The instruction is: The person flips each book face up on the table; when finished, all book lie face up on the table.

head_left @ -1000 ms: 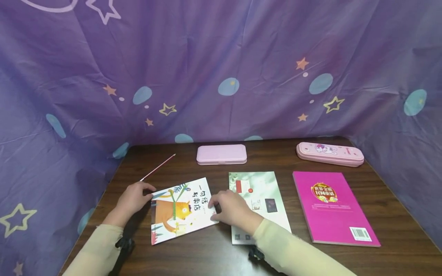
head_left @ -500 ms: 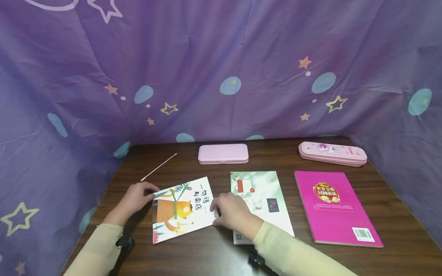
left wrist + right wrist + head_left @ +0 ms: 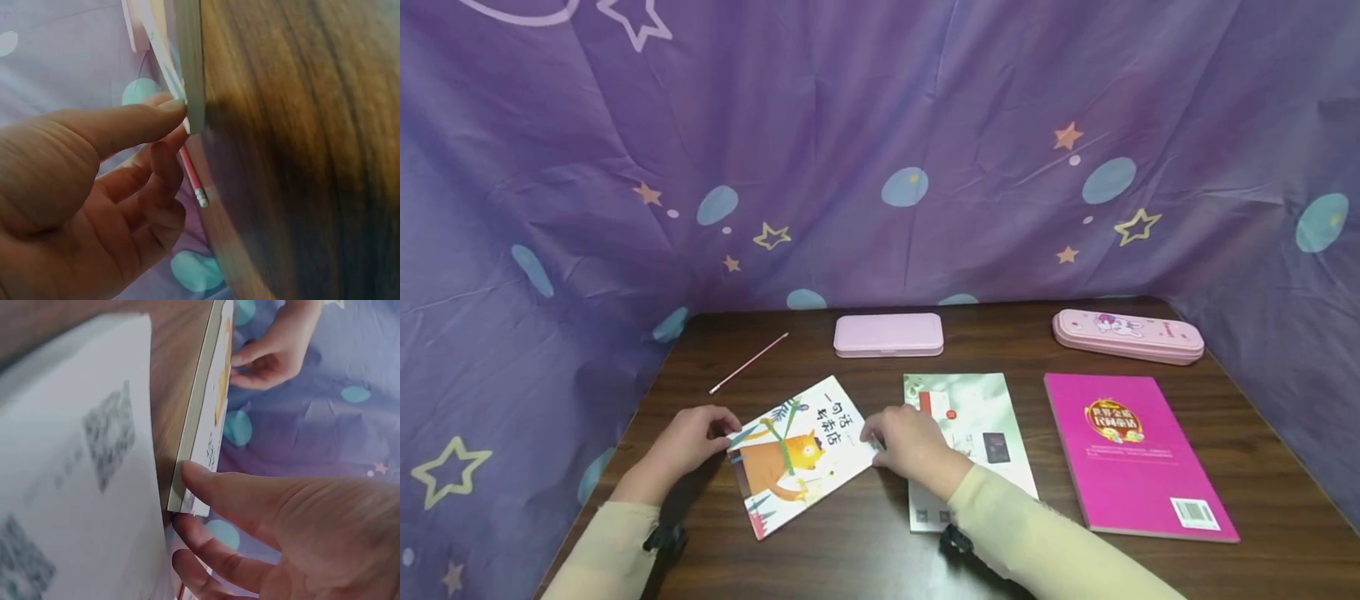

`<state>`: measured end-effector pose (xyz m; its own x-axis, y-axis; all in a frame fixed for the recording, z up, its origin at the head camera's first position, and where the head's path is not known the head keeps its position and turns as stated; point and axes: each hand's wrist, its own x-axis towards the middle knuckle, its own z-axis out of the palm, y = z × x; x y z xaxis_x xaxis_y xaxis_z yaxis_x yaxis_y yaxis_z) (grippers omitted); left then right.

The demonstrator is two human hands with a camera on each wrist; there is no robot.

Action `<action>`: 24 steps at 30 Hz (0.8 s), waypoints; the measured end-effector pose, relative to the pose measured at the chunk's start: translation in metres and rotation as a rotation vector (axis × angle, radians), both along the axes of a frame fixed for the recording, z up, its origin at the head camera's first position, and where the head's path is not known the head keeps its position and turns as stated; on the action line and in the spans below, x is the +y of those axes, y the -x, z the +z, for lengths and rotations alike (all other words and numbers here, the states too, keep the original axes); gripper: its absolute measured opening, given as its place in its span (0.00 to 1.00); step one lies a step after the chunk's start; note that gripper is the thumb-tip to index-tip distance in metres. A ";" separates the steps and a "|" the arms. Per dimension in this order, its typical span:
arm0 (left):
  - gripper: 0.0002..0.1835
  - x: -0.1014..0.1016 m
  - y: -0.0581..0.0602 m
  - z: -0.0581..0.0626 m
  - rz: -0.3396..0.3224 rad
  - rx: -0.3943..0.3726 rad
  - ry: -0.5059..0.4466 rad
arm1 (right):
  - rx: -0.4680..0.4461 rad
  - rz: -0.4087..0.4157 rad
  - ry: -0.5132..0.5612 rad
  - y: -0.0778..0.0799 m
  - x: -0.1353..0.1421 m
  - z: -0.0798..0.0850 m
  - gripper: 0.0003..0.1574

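Observation:
A white picture book (image 3: pixel 782 467) with an orange cartoon animal on its cover lies slanted on the table, its right side turned toward the back. At its left corner my left hand (image 3: pixel 688 442) pinches it; the left wrist view shows the thumb on the corner of the book (image 3: pixel 192 56). My right hand (image 3: pixel 917 442) grips the opposite corner and overlaps a green-and-white book (image 3: pixel 1011 475) in the head view. In the right wrist view, the thumb presses the page edge of the picture book (image 3: pixel 194 425), with the other fingers curled beneath its corner.
A pink pencil (image 3: pixel 748 363) lies behind the left hand. Two pencil cases stand at the back, a plain pink one (image 3: pixel 887 333) in the middle and a rabbit-printed one (image 3: pixel 1127 335) at right. A magenta book (image 3: pixel 1135 475) lies on the right of the wooden table (image 3: pixel 835 567).
Between both hands the picture book has turned counterclockwise, its right end swinging toward the back and its lower left corner shifting right. The other books and cases stay in place.

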<state>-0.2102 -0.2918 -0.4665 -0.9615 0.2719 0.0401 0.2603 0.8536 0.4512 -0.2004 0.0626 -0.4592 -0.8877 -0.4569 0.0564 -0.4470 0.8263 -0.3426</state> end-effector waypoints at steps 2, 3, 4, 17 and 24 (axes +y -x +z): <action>0.08 -0.001 -0.004 0.001 -0.021 -0.006 0.001 | 0.000 -0.001 0.008 0.004 0.001 0.000 0.19; 0.09 -0.001 -0.005 0.001 -0.031 -0.009 -0.002 | 0.000 -0.002 0.010 0.006 0.001 0.000 0.18; 0.09 -0.002 -0.007 0.001 -0.040 -0.014 -0.003 | -0.001 -0.004 0.011 0.008 0.002 0.000 0.17; 0.12 -0.005 -0.025 0.006 -0.132 -0.110 -0.019 | 0.073 -0.021 -0.001 0.038 -0.002 -0.005 0.11; 0.12 -0.008 -0.031 0.013 -0.196 -0.229 -0.087 | 0.060 -0.032 0.059 0.054 -0.006 -0.006 0.10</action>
<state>-0.1787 -0.3000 -0.4533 -0.8777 0.4584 -0.1400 0.2996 0.7527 0.5862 -0.2546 0.0568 -0.4648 -0.8962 -0.4224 0.1360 -0.4416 0.8197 -0.3647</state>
